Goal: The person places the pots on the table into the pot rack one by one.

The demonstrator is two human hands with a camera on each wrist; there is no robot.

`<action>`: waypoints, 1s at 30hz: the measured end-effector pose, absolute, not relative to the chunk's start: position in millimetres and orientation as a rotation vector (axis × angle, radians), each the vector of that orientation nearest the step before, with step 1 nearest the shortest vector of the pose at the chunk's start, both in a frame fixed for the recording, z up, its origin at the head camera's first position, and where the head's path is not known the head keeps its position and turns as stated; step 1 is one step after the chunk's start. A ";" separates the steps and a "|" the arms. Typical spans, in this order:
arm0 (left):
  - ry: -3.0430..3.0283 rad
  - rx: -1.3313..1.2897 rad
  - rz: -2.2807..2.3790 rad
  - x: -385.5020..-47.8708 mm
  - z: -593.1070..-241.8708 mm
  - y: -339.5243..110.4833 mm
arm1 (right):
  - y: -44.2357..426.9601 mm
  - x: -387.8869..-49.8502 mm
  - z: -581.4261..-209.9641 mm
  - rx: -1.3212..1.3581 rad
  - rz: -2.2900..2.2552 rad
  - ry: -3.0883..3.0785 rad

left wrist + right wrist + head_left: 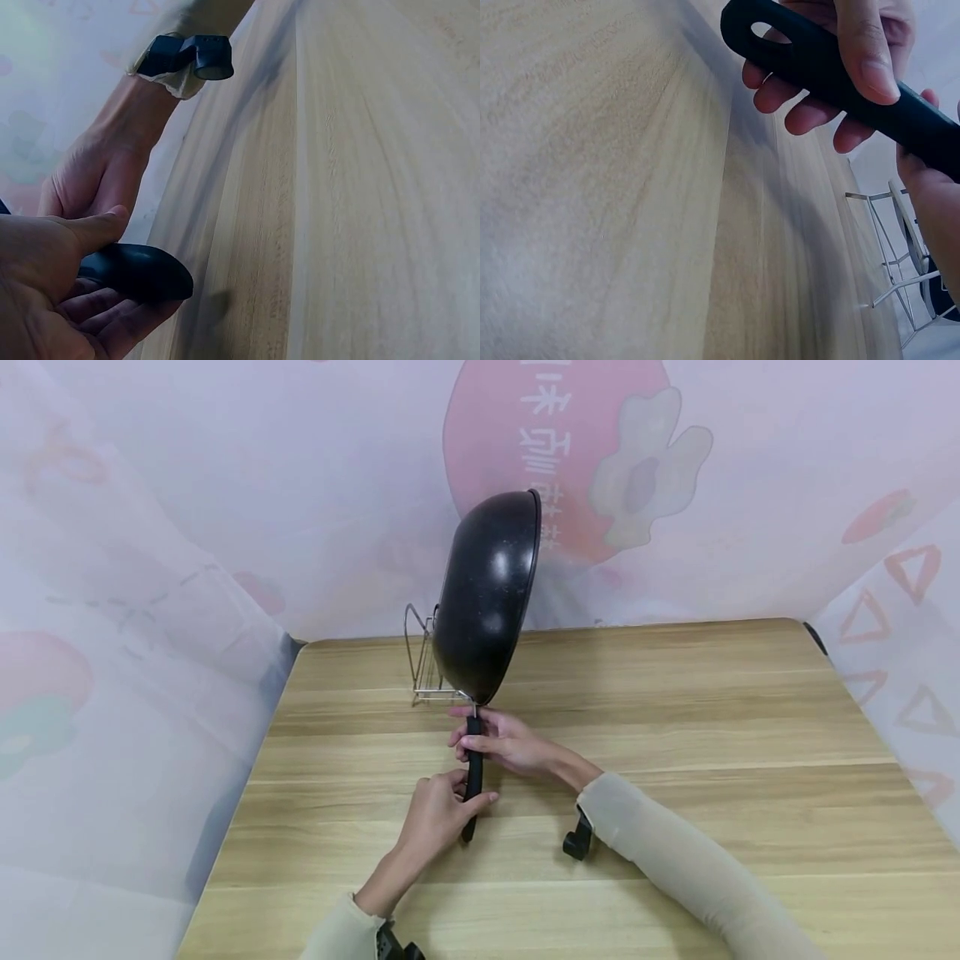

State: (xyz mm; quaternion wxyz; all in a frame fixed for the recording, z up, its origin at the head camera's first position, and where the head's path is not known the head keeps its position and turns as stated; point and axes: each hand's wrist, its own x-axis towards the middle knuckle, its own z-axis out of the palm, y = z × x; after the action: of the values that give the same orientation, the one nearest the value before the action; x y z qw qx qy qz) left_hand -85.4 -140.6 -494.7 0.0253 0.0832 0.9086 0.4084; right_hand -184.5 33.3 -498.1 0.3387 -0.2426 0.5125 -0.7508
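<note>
A black wok [487, 597] stands on its side, tilted, with its rounded underside to the left and its handle toward me. A wire rack [427, 672] lies against its left side, partly hidden behind it. My right hand [510, 745] grips the black handle [476, 760] near the wok. Closer to the handle's free end, my left hand [438, 810] holds it between thumb and fingers. In the right wrist view the left thumb lies along the handle [810, 67], whose end has a hanging hole. The left wrist view shows the handle's rounded tip [142, 271].
The wood-grain table [675, 718] extends to both sides of the hands. Behind it hangs a pale printed cloth [337, 510], close to the rack and wok. A black wrist mount [577, 839] sticks out below the right sleeve.
</note>
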 end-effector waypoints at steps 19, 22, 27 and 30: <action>2.821 0.224 1.181 -95.8 -500.6 -144.2 | 33.3 -188.2 -504.0 -0.674 -1.892 1.568; 2.813 0.217 1.178 -96.7 -501.0 -145.7 | 32.2 -189.1 -504.8 -0.667 -1.886 1.585; 2.802 0.182 1.173 -97.5 -502.2 -147.6 | 28.5 -190.1 -505.3 -0.633 -1.878 1.618; 2.793 0.173 1.196 -97.8 -502.6 -147.4 | 27.8 -189.4 -502.5 -0.587 -1.873 1.664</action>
State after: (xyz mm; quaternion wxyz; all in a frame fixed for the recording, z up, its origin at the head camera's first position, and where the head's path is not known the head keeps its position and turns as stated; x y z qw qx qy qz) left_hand -97.8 -147.4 -502.6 0.0492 0.0567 0.9167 0.3924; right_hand -189.4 27.8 -502.5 0.2803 -0.2189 0.6207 -0.6987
